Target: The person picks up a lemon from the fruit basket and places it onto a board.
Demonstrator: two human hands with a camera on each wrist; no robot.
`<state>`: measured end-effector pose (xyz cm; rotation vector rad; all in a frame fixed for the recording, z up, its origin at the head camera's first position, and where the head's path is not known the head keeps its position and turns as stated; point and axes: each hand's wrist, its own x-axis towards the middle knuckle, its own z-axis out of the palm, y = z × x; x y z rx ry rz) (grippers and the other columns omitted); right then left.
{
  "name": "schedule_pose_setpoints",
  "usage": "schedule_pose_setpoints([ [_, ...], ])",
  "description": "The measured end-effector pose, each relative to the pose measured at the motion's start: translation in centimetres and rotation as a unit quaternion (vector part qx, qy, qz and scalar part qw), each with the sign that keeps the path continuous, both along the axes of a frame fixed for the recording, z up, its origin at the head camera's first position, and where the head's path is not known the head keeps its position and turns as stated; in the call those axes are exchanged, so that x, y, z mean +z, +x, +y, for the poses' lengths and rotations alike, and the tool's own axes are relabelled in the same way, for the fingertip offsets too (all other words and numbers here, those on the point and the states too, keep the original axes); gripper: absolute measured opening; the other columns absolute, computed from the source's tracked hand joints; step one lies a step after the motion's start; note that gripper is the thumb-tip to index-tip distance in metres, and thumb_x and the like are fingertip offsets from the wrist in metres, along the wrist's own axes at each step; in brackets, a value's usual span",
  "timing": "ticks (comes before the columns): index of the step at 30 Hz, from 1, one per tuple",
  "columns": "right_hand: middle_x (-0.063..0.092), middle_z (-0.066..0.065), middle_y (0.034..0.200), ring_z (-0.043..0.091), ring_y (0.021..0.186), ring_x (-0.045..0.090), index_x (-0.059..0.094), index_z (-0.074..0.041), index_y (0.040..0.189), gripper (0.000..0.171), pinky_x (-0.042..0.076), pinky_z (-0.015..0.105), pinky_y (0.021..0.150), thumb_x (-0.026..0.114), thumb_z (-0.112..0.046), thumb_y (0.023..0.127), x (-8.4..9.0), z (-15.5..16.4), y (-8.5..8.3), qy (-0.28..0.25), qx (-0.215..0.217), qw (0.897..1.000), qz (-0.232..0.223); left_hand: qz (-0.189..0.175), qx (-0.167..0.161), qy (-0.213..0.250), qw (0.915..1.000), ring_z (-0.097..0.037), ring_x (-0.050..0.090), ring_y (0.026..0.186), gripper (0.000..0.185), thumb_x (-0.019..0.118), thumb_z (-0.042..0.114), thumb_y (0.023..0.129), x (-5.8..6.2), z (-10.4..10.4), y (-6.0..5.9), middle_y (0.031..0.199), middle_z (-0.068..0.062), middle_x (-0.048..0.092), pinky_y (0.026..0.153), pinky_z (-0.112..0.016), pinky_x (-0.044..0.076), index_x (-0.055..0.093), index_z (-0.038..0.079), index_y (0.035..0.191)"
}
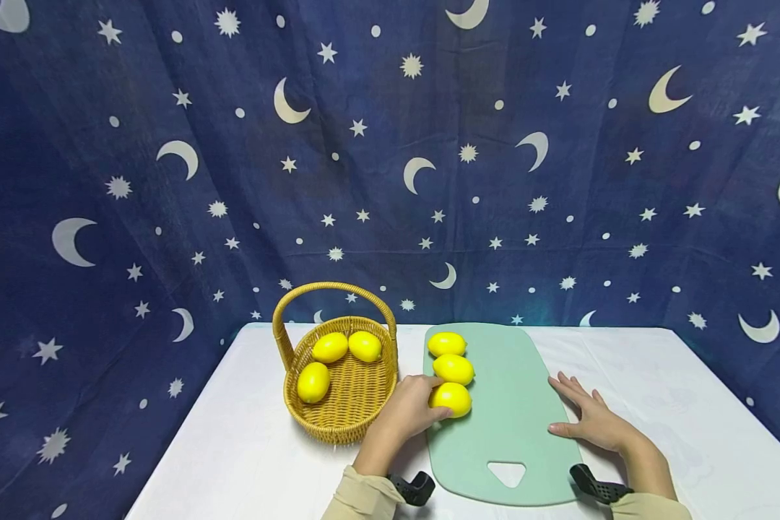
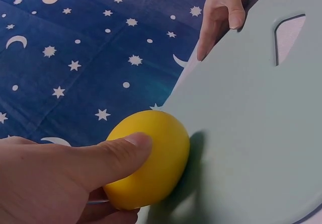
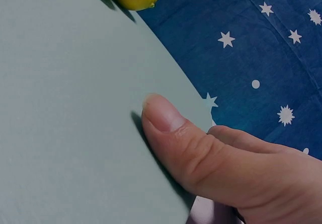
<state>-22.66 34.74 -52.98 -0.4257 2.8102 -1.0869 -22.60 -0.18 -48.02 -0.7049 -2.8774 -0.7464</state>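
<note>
Gripping the nearest lemon (image 1: 451,399), the left hand (image 1: 408,413) has its thumb and fingers (image 1: 437,380) curled round the fruit, which lies at the near end of a row of three on the left part of the green cutting board (image 1: 507,426). The left wrist view shows the thumb laid across that lemon's side while the fruit rests on the board close to its edge. Just beyond it, the middle lemon (image 1: 453,369) sits touching or nearly touching it, and the far lemon (image 1: 446,344) lies close behind that one, near the board's back edge.

The right hand (image 1: 591,419) lies flat on the right edge of the board, fingers straight and spread, holding nothing; its thumb rests on the board surface in the right wrist view, and part of the palm is on the white counter (image 1: 689,433).

The board has a triangular cut-out handle (image 1: 507,473) at its near end. To its left stands a wicker basket (image 1: 347,422) with an arched handle, just beside the left hand. Three more lemons lie inside it: two side by side toward the back (image 1: 330,347) (image 1: 365,346) and one nearer on the left (image 1: 313,382). A dark blue cloth (image 1: 390,159) printed with moons and stars hangs behind the counter.
</note>
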Motion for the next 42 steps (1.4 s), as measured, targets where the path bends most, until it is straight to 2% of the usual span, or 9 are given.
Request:
schedule_pose_setpoints([
  [5, 0.015, 0.037, 0.149, 0.058, 0.136, 0.005, 0.033, 0.006, 0.142, 0.094, -0.011, 0.068, 0.107, 0.078, -0.035, 0.070, 0.02, -0.01, 0.10, -0.001, -0.002, 1.000, -0.003, -0.008, -0.001, -0.004, 1.0000, -0.012, 0.062, 0.088, 0.045, 0.077, 0.032, 0.078, 0.06, -0.04, 0.06, 0.100, -0.004, 0.070, 0.079, -0.027, 0.051, 0.066, 0.009, 0.116],
  [13, 0.015, 0.036, 0.149, 0.057, 0.137, 0.005, 0.033, 0.005, 0.143, 0.095, -0.010, 0.067, 0.108, 0.078, -0.036, 0.070, 0.03, 0.06, 0.12, 0.003, -0.004, 1.000, -0.004, -0.003, -0.022, -0.006, 0.9997, -0.009, 0.060, 0.082, 0.042, 0.076, 0.025, 0.077, 0.17, -0.18, -0.12, 0.097, -0.002, 0.070, 0.073, -0.023, 0.049, 0.066, 0.010, 0.114],
  [19, 0.016, 0.036, 0.150, 0.057, 0.137, 0.005, 0.033, 0.005, 0.143, 0.095, -0.010, 0.067, 0.108, 0.078, -0.036, 0.070, -0.04, 0.11, 0.05, 0.003, -0.005, 1.000, -0.004, -0.008, -0.028, -0.009, 0.9995, -0.009, 0.062, 0.087, 0.045, 0.077, 0.023, 0.076, 0.27, -0.27, -0.10, 0.101, -0.003, 0.070, 0.077, -0.023, 0.050, 0.065, 0.009, 0.117],
  [32, 0.015, 0.036, 0.150, 0.057, 0.137, 0.005, 0.032, 0.005, 0.143, 0.096, -0.010, 0.068, 0.107, 0.078, -0.036, 0.071, 0.17, -0.12, 0.03, 0.008, -0.004, 1.000, -0.006, -0.009, -0.015, 0.000, 0.9998, -0.012, 0.063, 0.094, 0.046, 0.078, 0.024, 0.077, 0.09, -0.14, -0.09, 0.105, -0.004, 0.070, 0.082, -0.026, 0.051, 0.064, 0.009, 0.118],
  [42, 0.015, 0.036, 0.150, 0.057, 0.137, 0.005, 0.032, 0.005, 0.143, 0.095, -0.010, 0.068, 0.107, 0.079, -0.035, 0.070, 0.36, -0.19, 0.00, 0.002, -0.001, 1.000, -0.006, -0.014, -0.010, 0.014, 0.9998, -0.009, 0.061, 0.088, 0.045, 0.079, 0.025, 0.076, -0.18, -0.13, -0.21, 0.101, -0.002, 0.069, 0.078, -0.024, 0.050, 0.064, 0.010, 0.116],
])
